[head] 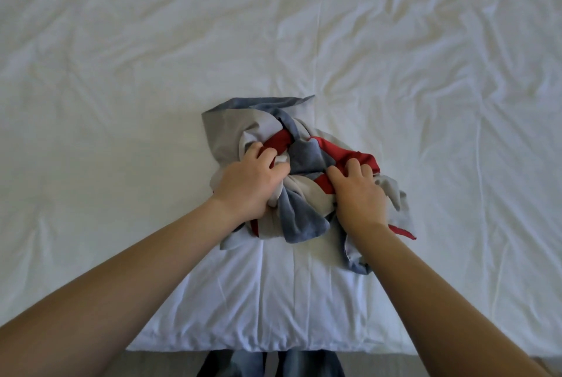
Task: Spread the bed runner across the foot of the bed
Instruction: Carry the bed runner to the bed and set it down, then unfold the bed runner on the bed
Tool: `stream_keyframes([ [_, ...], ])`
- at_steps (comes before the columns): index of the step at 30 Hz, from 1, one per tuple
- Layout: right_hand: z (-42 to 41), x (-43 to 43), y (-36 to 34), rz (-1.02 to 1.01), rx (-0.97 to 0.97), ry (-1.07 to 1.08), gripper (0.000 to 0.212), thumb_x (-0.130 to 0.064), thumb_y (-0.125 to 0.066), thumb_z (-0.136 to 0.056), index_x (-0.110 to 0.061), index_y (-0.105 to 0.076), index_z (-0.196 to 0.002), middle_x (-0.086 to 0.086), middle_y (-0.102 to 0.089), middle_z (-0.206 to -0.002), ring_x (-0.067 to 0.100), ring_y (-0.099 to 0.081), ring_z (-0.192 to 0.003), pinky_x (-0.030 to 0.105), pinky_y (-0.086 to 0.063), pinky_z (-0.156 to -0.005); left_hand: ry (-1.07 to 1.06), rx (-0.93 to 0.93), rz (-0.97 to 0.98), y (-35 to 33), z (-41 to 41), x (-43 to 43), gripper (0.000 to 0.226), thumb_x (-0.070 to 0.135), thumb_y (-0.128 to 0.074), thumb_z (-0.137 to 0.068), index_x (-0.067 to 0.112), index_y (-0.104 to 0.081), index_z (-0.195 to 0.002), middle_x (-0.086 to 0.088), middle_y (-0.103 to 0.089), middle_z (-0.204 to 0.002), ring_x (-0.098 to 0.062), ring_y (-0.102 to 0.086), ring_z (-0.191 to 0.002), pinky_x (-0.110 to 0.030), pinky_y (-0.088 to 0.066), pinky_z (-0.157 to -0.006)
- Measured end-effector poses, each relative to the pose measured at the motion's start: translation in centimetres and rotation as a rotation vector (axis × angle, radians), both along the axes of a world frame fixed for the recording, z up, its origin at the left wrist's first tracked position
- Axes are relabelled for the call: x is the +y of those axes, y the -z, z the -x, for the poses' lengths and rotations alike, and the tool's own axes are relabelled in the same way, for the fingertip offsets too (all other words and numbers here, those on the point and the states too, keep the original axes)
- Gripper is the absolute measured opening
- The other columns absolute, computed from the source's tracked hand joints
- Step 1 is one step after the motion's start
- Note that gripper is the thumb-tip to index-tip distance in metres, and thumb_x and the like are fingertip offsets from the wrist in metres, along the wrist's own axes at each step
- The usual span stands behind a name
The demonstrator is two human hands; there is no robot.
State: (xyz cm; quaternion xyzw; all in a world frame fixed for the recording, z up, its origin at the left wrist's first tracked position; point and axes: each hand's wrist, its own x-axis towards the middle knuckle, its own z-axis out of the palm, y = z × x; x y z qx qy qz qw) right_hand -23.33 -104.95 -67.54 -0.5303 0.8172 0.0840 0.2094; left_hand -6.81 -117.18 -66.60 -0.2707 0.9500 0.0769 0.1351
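The bed runner [304, 154], grey, blue and red cloth, lies crumpled in a heap on the white bed [304, 41], near its front edge in the middle. My left hand [249, 185] grips the left side of the heap, its fingers curled into the folds by a red band. On the right side, my right hand [359, 194] digs its fingers into the red and grey cloth. Both hands sit on top of the heap, about a hand's width apart. Part of the runner is hidden under my hands.
The wrinkled white duvet covers the whole view to the left, right and far side. The bed's front edge [273, 346] runs along the bottom, with my legs and a strip of floor [158, 364] below it.
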Motion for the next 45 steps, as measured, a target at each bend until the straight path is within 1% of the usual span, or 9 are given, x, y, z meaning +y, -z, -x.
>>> stream_keyframes([
  [17, -0.2, 2.6, 0.3, 0.079, 0.063, -0.048, 0.064, -0.024, -0.064, -0.085, -0.025, -0.033, -0.14, 0.009, -0.042, -0.133, 0.029, -0.046, -0.114, 0.035, -0.051, -0.075, -0.033, -0.03, -0.032, 0.3, 0.0, 0.0, 0.059, 0.018, -0.067, -0.065, 0.024, -0.047, -0.12, -0.003, -0.042, -0.124, -0.029, -0.033, -0.124, -0.034, -0.046, -0.058],
  [20, 0.2, 5.3, -1.0, 0.153, 0.075, -0.054, 0.07, -0.019, -0.069, -0.08, -0.023, -0.038, -0.143, 0.014, -0.043, -0.141, 0.031, -0.048, -0.123, 0.037, -0.048, -0.09, -0.039, -0.093, -0.04, -1.1, 0.3, 0.9, 0.068, 0.027, -0.066, -0.059, 0.029, -0.044, -0.122, -0.001, -0.037, -0.132, -0.03, -0.023, -0.132, -0.051, -0.044, -0.089],
  [22, 0.9, 7.1, -1.9, 0.137, 0.12, -0.042, 0.074, -0.021, -0.074, -0.073, -0.022, -0.042, -0.14, 0.012, -0.049, -0.136, 0.028, -0.053, -0.118, 0.035, -0.049, -0.087, -0.075, -0.097, -0.051, -2.1, 0.5, 2.1, 0.069, 0.029, -0.063, -0.059, 0.03, -0.044, -0.126, -0.003, -0.029, -0.145, -0.031, -0.012, -0.14, -0.063, -0.017, -0.108],
  [25, 2.8, 9.6, -2.6, 0.087, 0.11, -0.016, 0.065, -0.026, -0.066, -0.076, -0.024, -0.042, -0.136, 0.003, -0.05, -0.132, 0.024, -0.055, -0.111, 0.033, -0.046, -0.084, -0.053, 0.162, -0.102, -3.5, 0.9, 4.5, 0.065, 0.022, -0.058, -0.06, 0.02, -0.054, -0.125, -0.009, -0.034, -0.149, -0.03, -0.017, -0.142, -0.052, -0.008, -0.116],
  [28, 4.7, 11.2, -2.6, 0.098, 0.087, -0.031, 0.052, -0.038, -0.056, -0.084, -0.023, -0.044, -0.132, 0.001, -0.052, -0.127, 0.023, -0.055, -0.108, 0.032, -0.046, -0.081, 0.019, 0.477, -0.292, -4.0, 2.4, 8.2, 0.058, 0.012, -0.05, -0.06, 0.009, -0.061, -0.117, -0.011, -0.052, -0.133, -0.027, -0.041, -0.132, -0.04, -0.038, -0.106],
  [30, 5.8, 11.4, -2.2, 0.119, 0.055, -0.039, 0.058, -0.048, -0.051, -0.087, -0.022, -0.039, -0.137, 0.001, -0.05, -0.13, 0.023, -0.055, -0.108, 0.032, -0.048, -0.081, 0.054, 0.469, -0.356, -3.3, 4.3, 10.5, 0.056, 0.006, -0.053, -0.065, 0.008, -0.058, -0.121, -0.01, -0.054, -0.13, -0.025, -0.045, -0.127, -0.038, -0.047, -0.098],
  [37, 7.1, 10.1, 1.3, 0.102, -0.117, -0.001, 0.083, -0.056, -0.062, -0.076, -0.024, -0.025, -0.144, 0.004, -0.043, -0.134, 0.026, -0.05, -0.113, 0.038, -0.049, -0.079, 0.01, 0.224, -0.105, 0.7, 10.6, 11.6, 0.041, 0.014, -0.056, -0.078, 0.013, -0.054, -0.119, -0.009, -0.053, -0.12, -0.028, -0.047, -0.112, -0.038, -0.046, -0.085],
  [42, 7.9, 9.3, 3.1, 0.126, -0.237, 0.023, 0.049, -0.031, -0.062, -0.083, -0.019, -0.045, -0.128, 0.007, -0.052, -0.111, 0.029, -0.049, -0.104, 0.038, -0.049, -0.071, 0.039, 0.229, -0.001, 2.0, 12.7, 11.8, 0.028, -0.001, -0.038, -0.073, 0.007, -0.064, -0.078, -0.011, -0.062, -0.082, -0.032, -0.057, -0.078, -0.039, -0.043, -0.064],
  [45, 9.2, 9.4, 3.0, 0.168, -0.332, 0.022, 0.041, -0.015, -0.058, -0.081, -0.02, -0.051, -0.121, 0.005, -0.051, -0.091, 0.027, -0.05, -0.089, 0.037, -0.046, -0.066, 0.017, 0.239, 0.031, 2.0, 13.2, 12.4, 0.023, -0.003, -0.044, -0.073, 0.007, -0.064, -0.068, -0.01, -0.06, -0.072, -0.031, -0.056, -0.068, -0.037, -0.041, -0.056],
])
